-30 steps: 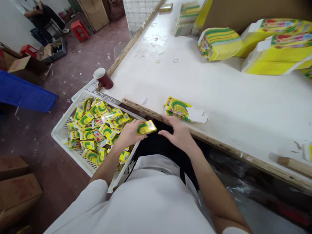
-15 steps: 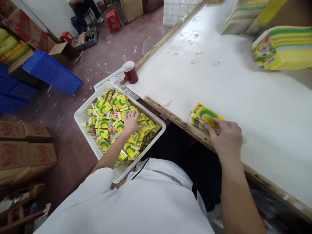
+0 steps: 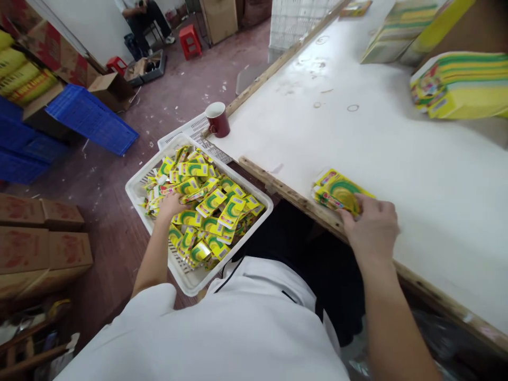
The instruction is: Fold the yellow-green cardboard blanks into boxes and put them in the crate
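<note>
A white plastic crate (image 3: 135,186) beside my lap is heaped with several small yellow-and-green packets (image 3: 210,203). My left hand (image 3: 170,203) reaches down into the heap at its left side, fingers curled among the packets; what they grip is hidden. On the white table (image 3: 397,153), near its wooden front edge, lies a small stack of flat yellow-green cartons (image 3: 337,191). My right hand (image 3: 373,227) rests on that stack's near right corner with fingers pinching the top carton.
A dark red mug (image 3: 218,119) stands at the table's left corner. Bundles of flat yellow cartons (image 3: 460,84) lie at the back right. Blue crates (image 3: 91,119) and brown boxes (image 3: 39,238) sit on the floor at left. A person sits far back.
One second ago my hands held a yellow packet over my lap. My right hand went to the carton stack, and my left hand moved into the crate, then further left in the heap.
</note>
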`<action>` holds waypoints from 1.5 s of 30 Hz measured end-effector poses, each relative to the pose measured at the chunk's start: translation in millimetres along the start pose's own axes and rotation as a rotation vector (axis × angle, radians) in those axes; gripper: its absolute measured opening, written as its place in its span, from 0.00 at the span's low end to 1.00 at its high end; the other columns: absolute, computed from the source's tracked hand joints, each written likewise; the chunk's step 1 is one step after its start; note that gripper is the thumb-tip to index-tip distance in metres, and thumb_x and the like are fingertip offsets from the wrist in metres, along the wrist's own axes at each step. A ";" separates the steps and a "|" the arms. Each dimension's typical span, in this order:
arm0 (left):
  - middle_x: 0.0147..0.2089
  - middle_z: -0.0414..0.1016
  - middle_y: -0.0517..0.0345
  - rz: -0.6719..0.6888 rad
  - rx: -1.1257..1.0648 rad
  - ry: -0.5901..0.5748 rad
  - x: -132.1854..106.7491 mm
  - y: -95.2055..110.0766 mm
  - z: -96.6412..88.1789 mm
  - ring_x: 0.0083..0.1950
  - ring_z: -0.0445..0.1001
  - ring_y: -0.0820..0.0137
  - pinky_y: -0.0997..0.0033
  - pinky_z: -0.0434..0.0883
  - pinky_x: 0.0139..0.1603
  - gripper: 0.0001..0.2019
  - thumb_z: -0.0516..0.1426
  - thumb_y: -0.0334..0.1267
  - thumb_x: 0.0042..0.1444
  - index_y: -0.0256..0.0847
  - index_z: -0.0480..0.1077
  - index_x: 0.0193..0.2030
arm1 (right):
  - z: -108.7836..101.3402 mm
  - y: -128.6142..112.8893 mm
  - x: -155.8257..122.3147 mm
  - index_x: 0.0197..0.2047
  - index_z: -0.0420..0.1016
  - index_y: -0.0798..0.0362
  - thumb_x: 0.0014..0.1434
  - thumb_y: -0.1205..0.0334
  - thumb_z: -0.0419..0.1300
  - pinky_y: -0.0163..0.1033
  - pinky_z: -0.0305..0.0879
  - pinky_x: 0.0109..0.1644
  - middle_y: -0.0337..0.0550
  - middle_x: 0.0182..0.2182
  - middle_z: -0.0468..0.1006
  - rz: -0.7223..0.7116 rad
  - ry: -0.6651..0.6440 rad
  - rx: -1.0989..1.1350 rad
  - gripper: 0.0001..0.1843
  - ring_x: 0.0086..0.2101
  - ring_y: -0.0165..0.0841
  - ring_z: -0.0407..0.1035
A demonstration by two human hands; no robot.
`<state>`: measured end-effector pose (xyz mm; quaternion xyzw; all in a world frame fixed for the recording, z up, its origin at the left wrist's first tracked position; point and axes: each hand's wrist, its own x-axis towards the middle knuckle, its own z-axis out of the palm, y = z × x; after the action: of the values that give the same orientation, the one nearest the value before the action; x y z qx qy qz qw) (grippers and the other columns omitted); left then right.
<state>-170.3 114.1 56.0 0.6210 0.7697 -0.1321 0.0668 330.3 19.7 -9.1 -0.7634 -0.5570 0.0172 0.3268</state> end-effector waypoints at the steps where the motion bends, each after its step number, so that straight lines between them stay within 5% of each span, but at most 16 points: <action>1: 0.57 0.75 0.40 0.023 0.001 -0.020 -1.6 0.2 -8.2 0.61 0.70 0.45 0.43 0.64 0.61 0.29 0.63 0.59 0.48 0.42 0.74 0.51 | -1.4 -0.7 0.1 0.45 0.72 0.49 0.51 0.61 0.67 0.52 0.64 0.45 0.54 0.38 0.72 0.016 0.009 0.022 0.17 0.42 0.50 0.67; 4: 0.58 0.75 0.39 0.121 -0.075 0.064 -15.0 23.9 -28.1 0.63 0.68 0.45 0.44 0.60 0.65 0.32 0.62 0.59 0.49 0.39 0.71 0.56 | -9.3 -8.1 2.7 0.46 0.67 0.48 0.46 0.63 0.70 0.52 0.66 0.44 0.47 0.35 0.70 0.122 0.031 0.122 0.25 0.39 0.47 0.68; 7: 0.64 0.70 0.41 0.465 -0.508 0.188 -40.9 87.7 -35.5 0.67 0.66 0.52 0.50 0.59 0.69 0.33 0.61 0.57 0.54 0.40 0.65 0.62 | -19.5 -30.3 4.5 0.45 0.64 0.47 0.39 0.61 0.75 0.47 0.69 0.37 0.39 0.32 0.69 0.246 0.098 0.409 0.33 0.31 0.39 0.68; 11: 0.68 0.64 0.43 0.970 -1.294 -0.149 -84.1 203.7 -26.0 0.68 0.65 0.52 0.54 0.68 0.63 0.51 0.66 0.66 0.39 0.45 0.56 0.67 | -26.5 -79.7 -10.1 0.48 0.63 0.45 0.40 0.57 0.76 0.38 0.70 0.33 0.35 0.33 0.69 0.165 0.038 0.838 0.35 0.29 0.32 0.69; 14: 0.55 0.74 0.47 0.899 -1.750 -0.324 -112.4 268.2 -18.6 0.59 0.74 0.55 0.56 0.74 0.55 0.40 0.58 0.71 0.46 0.45 0.65 0.57 | -25.0 -109.8 -32.2 0.51 0.65 0.46 0.50 0.56 0.71 0.38 0.72 0.36 0.36 0.34 0.71 0.061 -0.139 0.978 0.27 0.31 0.31 0.71; 17: 0.35 0.72 0.54 0.637 -1.999 -0.325 -124.0 297.6 -21.4 0.44 0.77 0.61 0.60 0.76 0.44 0.30 0.50 0.71 0.53 0.44 0.66 0.41 | -22.9 -121.1 -48.8 0.53 0.66 0.46 0.56 0.56 0.67 0.40 0.73 0.37 0.39 0.36 0.74 0.048 -0.119 0.950 0.23 0.34 0.33 0.72; 21: 0.26 0.59 0.64 0.458 -2.091 -0.265 -118.0 303.8 -27.1 0.28 0.69 0.72 0.66 0.74 0.37 0.27 0.51 0.70 0.54 0.45 0.60 0.33 | -21.2 -116.4 -50.0 0.56 0.68 0.45 0.55 0.54 0.69 0.44 0.75 0.43 0.44 0.45 0.78 0.017 -0.164 0.834 0.27 0.38 0.37 0.74; 26: 0.36 0.69 0.57 0.603 -1.945 -0.320 -115.9 288.6 -18.7 0.39 0.74 0.67 0.65 0.73 0.40 0.35 0.56 0.76 0.41 0.45 0.65 0.39 | -23.6 -100.2 -34.8 0.50 0.75 0.47 0.61 0.56 0.63 0.45 0.74 0.43 0.43 0.42 0.80 0.062 -0.125 0.835 0.14 0.37 0.37 0.75; 29: 0.37 0.71 0.58 0.627 -1.903 -0.338 -116.7 279.1 -8.7 0.39 0.74 0.68 0.67 0.72 0.40 0.30 0.63 0.67 0.43 0.44 0.67 0.41 | -32.2 -94.8 -29.7 0.49 0.77 0.47 0.64 0.59 0.59 0.46 0.72 0.45 0.44 0.39 0.79 0.035 -0.097 0.779 0.11 0.39 0.37 0.74; 32: 0.32 0.70 0.64 0.533 -1.956 -0.191 -116.6 277.0 -1.0 0.31 0.70 0.74 0.72 0.70 0.36 0.25 0.68 0.57 0.42 0.43 0.67 0.38 | -36.7 -99.4 -32.5 0.52 0.76 0.47 0.59 0.57 0.65 0.45 0.73 0.43 0.43 0.38 0.76 -0.025 -0.223 0.830 0.17 0.38 0.37 0.72; 35: 0.28 0.67 0.66 0.395 -2.043 -0.080 -116.9 280.5 0.5 0.27 0.65 0.77 0.77 0.67 0.30 0.24 0.66 0.59 0.46 0.43 0.64 0.34 | -31.5 -112.0 -42.1 0.57 0.72 0.46 0.56 0.58 0.68 0.46 0.75 0.44 0.45 0.44 0.75 0.007 -0.305 0.869 0.25 0.40 0.38 0.72; 37: 0.26 0.63 0.68 0.371 -2.031 -0.048 -116.9 283.0 -0.1 0.25 0.62 0.78 0.77 0.65 0.28 0.25 0.64 0.62 0.46 0.44 0.62 0.33 | -25.9 -121.3 -49.0 0.55 0.73 0.46 0.58 0.59 0.65 0.46 0.75 0.43 0.45 0.42 0.75 0.045 -0.283 0.854 0.20 0.40 0.38 0.72; 41: 0.23 0.62 0.68 0.432 -1.951 0.008 -112.2 281.8 0.9 0.23 0.62 0.77 0.75 0.68 0.29 0.29 0.61 0.70 0.43 0.44 0.63 0.31 | -22.0 -127.2 -50.8 0.44 0.77 0.47 0.61 0.61 0.61 0.43 0.73 0.38 0.42 0.35 0.76 0.028 -0.228 0.821 0.08 0.33 0.35 0.71; 45: 0.29 0.75 0.61 0.584 -1.824 -0.027 -101.6 262.4 -6.4 0.31 0.74 0.71 0.70 0.73 0.36 0.26 0.60 0.66 0.49 0.43 0.72 0.33 | -38.3 -105.6 -37.0 0.38 0.81 0.47 0.58 0.59 0.65 0.42 0.70 0.33 0.38 0.28 0.76 0.055 -0.077 0.790 0.05 0.30 0.35 0.70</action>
<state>107.8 71.4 57.7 0.4958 0.3901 0.5329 0.5639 242.7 -13.0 63.2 -0.5922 -0.4987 0.2676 0.5735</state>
